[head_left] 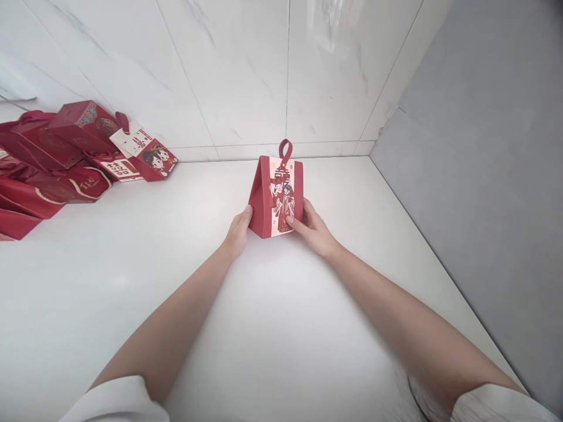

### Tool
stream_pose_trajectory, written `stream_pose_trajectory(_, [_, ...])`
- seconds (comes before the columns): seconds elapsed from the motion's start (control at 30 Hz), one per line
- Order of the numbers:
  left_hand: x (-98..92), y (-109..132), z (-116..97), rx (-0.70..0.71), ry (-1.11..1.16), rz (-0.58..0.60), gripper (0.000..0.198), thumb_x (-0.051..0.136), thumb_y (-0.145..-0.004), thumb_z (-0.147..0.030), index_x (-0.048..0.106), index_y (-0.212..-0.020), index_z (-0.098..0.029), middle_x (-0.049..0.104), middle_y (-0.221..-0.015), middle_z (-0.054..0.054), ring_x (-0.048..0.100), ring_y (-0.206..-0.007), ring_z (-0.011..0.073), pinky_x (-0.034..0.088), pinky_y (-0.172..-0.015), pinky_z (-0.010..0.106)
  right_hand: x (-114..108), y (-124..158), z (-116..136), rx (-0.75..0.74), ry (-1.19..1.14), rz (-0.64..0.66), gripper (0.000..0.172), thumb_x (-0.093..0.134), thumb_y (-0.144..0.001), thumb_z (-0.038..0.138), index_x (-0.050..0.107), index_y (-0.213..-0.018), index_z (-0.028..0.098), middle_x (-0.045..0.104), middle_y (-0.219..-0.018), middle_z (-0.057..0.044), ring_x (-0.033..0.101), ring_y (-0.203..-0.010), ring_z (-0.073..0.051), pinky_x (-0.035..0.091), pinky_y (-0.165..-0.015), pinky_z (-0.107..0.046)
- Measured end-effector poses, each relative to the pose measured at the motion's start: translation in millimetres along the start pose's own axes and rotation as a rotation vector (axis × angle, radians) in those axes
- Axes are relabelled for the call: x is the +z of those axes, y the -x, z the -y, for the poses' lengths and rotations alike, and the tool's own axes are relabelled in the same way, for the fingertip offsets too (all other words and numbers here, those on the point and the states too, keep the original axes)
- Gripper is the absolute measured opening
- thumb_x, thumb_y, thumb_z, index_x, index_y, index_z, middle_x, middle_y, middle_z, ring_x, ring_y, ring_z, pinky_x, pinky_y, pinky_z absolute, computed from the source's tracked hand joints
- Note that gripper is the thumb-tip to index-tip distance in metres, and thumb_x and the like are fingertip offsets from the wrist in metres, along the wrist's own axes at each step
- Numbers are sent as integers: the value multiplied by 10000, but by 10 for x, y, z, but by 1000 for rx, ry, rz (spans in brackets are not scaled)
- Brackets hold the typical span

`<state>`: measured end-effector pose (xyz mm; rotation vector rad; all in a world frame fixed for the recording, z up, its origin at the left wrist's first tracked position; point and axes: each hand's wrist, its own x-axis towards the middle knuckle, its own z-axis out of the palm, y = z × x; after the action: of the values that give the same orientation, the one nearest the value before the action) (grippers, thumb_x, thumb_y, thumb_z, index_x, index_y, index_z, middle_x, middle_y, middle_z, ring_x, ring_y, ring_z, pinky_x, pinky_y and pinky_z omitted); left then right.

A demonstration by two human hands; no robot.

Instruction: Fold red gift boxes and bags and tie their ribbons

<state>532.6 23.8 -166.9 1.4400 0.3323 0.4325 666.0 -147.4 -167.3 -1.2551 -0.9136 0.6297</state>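
A red gift box [264,202] with sloping sides stands near the back of the white table, a ribbon loop [285,151] rising from its top. Its front band carries printed characters and two cartoon figures in red dress. My left hand [238,232] is closed against the box's left side, thumb at its edge and the other fingers mostly hidden. On the right, my right hand [314,230] grips the lower corner, with the thumb over the printed band and the fingers behind the box.
Several red gift boxes and bags [83,155] are heaped at the left by the tiled wall [246,76]. A grey panel [488,176] borders the table [145,281] on the right.
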Motion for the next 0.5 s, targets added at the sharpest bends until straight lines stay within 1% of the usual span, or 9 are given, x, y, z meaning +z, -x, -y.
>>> stream_pose_trajectory(0.17, [-14, -30, 28, -43, -39, 6, 688, 547, -871, -708, 702, -1218, -135, 700, -1266, 122, 623, -1225, 351, 475, -1072, 466, -9, 4, 14, 2, -51, -11, 661, 646, -893, 557, 407, -1453, 298, 518, -1496, -47, 508, -1372, -240, 432, -1163, -412])
stream_pose_trajectory(0.33, [42, -8, -41, -79, -100, -5, 692, 540, -870, -710, 702, -1212, -131, 697, -1270, 127, 615, -1227, 365, 472, -1073, 481, -5, 9, 14, 47, -11, 1, 660, 640, -888, 579, 419, -1443, 299, 541, -1483, -38, 522, -1360, -245, 446, -1147, -416])
stream_pose_trajectory(0.4, [73, 13, -80, -45, -102, -7, 684, 507, -890, -711, 666, -1272, -167, 668, -1326, 105, 582, -1274, 354, 450, -1103, 490, -1, 11, 14, 50, -17, 7, 661, 644, -886, 575, 417, -1443, 300, 548, -1478, -38, 534, -1350, -244, 458, -1138, -415])
stream_pose_trajectory(0.5, [106, 51, -125, 86, -28, 61, 740, 361, -903, -778, 555, -1399, -264, 586, -1437, 62, 500, -1369, 328, 422, -1143, 497, 1, 13, 9, 51, -30, 14, 660, 647, -889, 563, 416, -1445, 292, 563, -1462, -45, 552, -1331, -248, 467, -1130, -420])
